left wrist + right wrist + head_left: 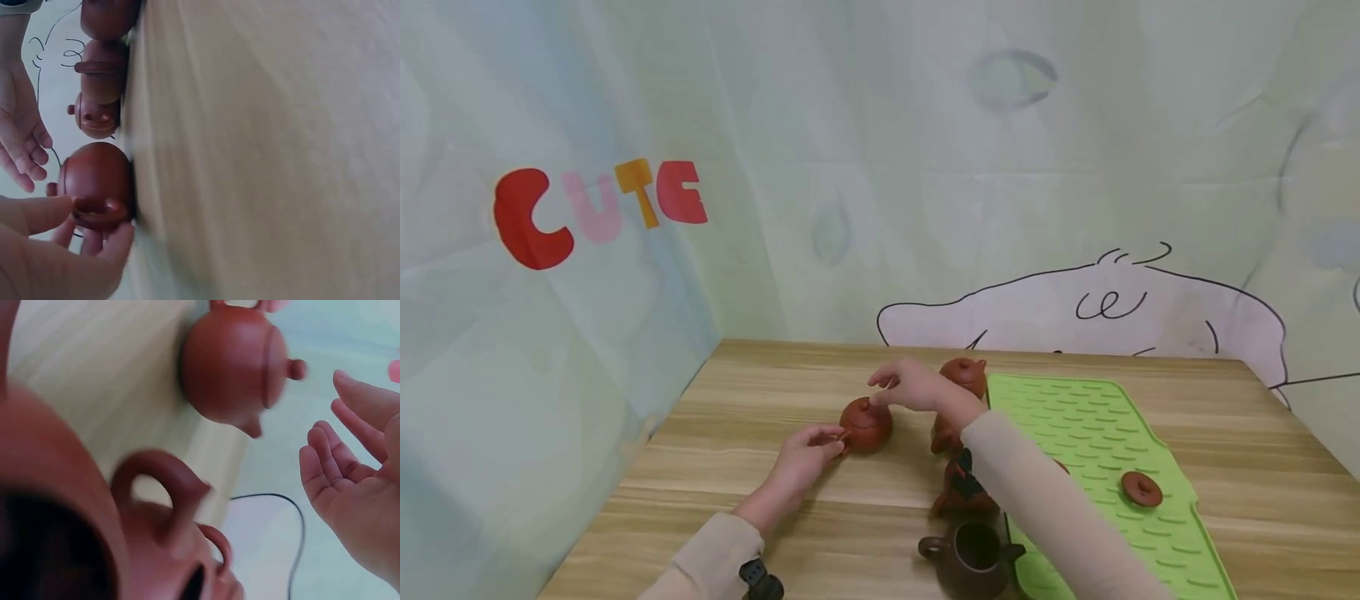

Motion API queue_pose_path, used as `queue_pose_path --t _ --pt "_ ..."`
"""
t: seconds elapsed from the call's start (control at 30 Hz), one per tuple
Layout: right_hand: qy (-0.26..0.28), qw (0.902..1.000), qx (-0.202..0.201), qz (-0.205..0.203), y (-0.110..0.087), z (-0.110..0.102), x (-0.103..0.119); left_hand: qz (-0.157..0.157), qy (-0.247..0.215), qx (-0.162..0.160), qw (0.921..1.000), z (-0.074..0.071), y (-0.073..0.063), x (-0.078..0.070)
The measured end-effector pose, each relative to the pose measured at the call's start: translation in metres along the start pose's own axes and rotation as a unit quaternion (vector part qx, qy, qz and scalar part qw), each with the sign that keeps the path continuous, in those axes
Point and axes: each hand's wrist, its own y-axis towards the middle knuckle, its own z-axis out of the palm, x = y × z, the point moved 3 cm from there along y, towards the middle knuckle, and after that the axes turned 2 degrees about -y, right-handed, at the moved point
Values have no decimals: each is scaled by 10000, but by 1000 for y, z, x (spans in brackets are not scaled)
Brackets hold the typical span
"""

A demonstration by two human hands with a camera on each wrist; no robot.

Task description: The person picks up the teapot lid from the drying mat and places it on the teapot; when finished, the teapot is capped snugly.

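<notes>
Reddish-brown teapot (867,433), left fingers (119,245) pinching its handle (100,220), right fingers (365,397) loosely apart, near the lid knob (297,369)

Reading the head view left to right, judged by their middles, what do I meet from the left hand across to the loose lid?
Left hand → lidded teapot → right hand → dark lidless pot → loose lid, lying on the green mat.
</notes>
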Motion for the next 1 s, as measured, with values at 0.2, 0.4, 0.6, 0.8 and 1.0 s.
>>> queue_pose_path --t 0.2,0.4,0.6,0.8,1.0 --pt "155 9998 -113 7 -26 -28 1 35 156 18 9999 -1 -2 -16" --pt "-44 9974 -440 -561 -61 -61 3 473 2 -30 9989 6 -10 -44" --pt "-228 9957 -610 -666 -96 -83 -8 780 -524 15 9956 27 -18 -56" --pt "-417 9913 -931 -830 -134 -96 -29 1154 -691 149 9908 51 -17 -52" --pt "-337 9891 -1277 -644 -169 -95 -54 1250 -685 424 9889 72 -12 -44"
